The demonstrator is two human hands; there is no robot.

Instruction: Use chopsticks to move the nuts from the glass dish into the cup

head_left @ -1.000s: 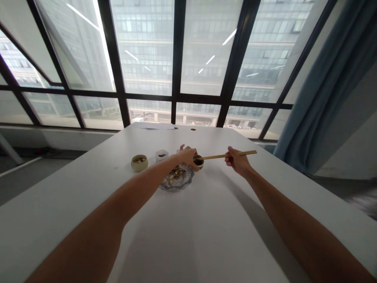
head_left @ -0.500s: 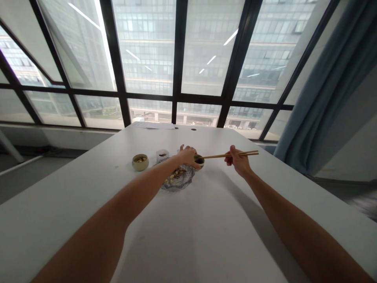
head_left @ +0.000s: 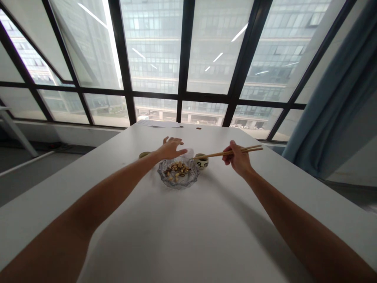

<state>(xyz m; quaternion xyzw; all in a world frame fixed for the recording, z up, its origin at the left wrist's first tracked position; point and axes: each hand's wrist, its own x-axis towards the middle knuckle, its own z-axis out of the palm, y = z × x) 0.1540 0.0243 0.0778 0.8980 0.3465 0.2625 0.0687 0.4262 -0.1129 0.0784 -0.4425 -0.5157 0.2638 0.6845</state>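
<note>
Head view: our L hand (head_left: pixel 171 149) has its fingers spread wide w/ nothing in them, over the far L side of the glass bowl; can't tell if it touches anything. Our R hand (head_left: pixel 238 158) has its fingers closed on 2 wooden chopsticks (head_left: pixel 216 154), thumb on top. They point L, tips by the L rim of the lettered cup (head_left: pixel 202 163), which stands upright just R of the bowl.

Glass bowl (head_left: pixel 193 179), w/ a scalloped rim, holds a mix of pale & dark brown bits (head_left: pixel 176 169). Behind it we see part of 1 pale container (head_left: pixel 189 152), details unclear. Past our L wrist is 1 greenish cup (head_left: pixel 144 155), mostly hidden.

All sit on the white table (head_left: pixel 203 224). At its far edge: white paper (head_left: pixel 159 124) & 2 small dark spots. Beyond are dark-framed windows; blue curtain (head_left: pixel 324 106) far R.
</note>
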